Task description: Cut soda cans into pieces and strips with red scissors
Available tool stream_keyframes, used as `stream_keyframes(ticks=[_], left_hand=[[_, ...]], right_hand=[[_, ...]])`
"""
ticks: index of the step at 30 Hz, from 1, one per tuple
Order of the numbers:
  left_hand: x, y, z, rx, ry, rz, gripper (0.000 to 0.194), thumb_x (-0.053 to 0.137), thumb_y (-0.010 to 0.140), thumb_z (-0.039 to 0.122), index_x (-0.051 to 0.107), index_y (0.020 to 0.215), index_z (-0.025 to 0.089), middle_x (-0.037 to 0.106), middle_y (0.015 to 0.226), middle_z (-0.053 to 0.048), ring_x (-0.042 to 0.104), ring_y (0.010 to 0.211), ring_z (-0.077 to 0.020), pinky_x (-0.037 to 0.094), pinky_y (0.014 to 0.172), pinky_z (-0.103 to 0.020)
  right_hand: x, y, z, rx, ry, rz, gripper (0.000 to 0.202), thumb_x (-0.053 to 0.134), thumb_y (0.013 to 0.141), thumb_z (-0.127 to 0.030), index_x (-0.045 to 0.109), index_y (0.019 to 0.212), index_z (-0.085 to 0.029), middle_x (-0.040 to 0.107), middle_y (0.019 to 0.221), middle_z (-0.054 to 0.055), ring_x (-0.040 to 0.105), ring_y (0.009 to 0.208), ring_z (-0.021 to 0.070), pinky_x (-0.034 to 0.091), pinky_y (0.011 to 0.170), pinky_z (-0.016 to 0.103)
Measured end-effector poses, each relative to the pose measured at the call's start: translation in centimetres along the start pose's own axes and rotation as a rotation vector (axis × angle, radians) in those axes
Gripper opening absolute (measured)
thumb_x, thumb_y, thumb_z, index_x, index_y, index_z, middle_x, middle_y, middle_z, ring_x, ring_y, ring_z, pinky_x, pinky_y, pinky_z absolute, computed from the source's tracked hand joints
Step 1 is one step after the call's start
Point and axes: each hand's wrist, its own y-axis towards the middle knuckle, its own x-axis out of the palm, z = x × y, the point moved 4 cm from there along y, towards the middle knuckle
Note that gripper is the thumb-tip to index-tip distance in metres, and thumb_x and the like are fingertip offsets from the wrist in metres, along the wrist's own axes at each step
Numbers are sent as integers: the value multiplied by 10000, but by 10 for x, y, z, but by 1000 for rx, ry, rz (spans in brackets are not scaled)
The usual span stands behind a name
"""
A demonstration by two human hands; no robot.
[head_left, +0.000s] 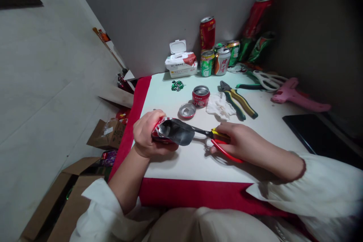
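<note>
A: Where do we have the red drink can point(157, 135)?
B: Above the near left of the white tabletop point(176, 170), opened up, its grey metal flap point(184, 136) reaching right. Our left hand point(143, 136) has its fingers curled around the can.

A: And our right hand point(241, 140)?
B: Its fingers grasp the red-and-yellow handles of the scissors point(211, 134), blades at the flap. We seem to be partway through cutting the can wall; we can't tell how far the blades are parted.

A: What does the next bite call for?
B: A firm left grip, we'd judge, with fingertips away from the raw edge and the flap held steady.

A: What do we have around it?
B: Just beyond, a round metal can end point(187, 111) and a short red can section point(200, 100), then crumpled tissue point(219, 106) and pliers point(245, 102) to the right. Green scraps point(177, 86) lie farther left, near the wipes pack point(181, 66).

A: Anything in our way?
B: The can end sits close beyond the flap and could get bumped. The pink glue gun point(297, 96) and black tablet point(314, 132) lie well right.
</note>
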Motion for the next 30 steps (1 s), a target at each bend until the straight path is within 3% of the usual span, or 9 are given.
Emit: stream_keyframes(ticks=[6,18,23,27,30], left_hand=[[1,1,3,18,37,13,617,699,669,613,569,1152,251,695,850,-55,702,725,-262,600,643,-414],[-4,-1,0,24,54,13,636,691,681,681,563,1162,285,695,847,-55,687,729,-265,577,673,-416],[-8,0,0,-38,56,4,554,727,676,599,608,1097,259,709,871,-73,691,761,-261,572,687,-404],[-14,-1,-2,-3,60,101,563,781,634,469,618,1117,231,701,894,-59,683,780,-242,567,720,-389],[-18,-2,-5,-31,58,98,563,792,613,442,632,1102,214,693,887,-64,672,775,-243,564,711,-394]], right_hand=[[0,0,0,-4,-10,-4,314,635,881,-502,599,798,-201,647,798,57,559,692,194,371,622,308],[1,0,0,6,-22,-19,316,646,876,-506,591,802,-204,645,799,54,553,692,191,361,623,304],[3,0,2,1,-34,-22,317,651,869,-505,582,783,-207,638,786,48,546,686,189,358,616,301],[3,1,2,-2,-34,-27,302,635,875,-498,595,797,-209,647,802,55,560,702,200,363,626,306],[2,1,1,-4,-41,-28,302,612,885,-496,593,791,-209,651,808,63,563,710,207,364,629,309]])
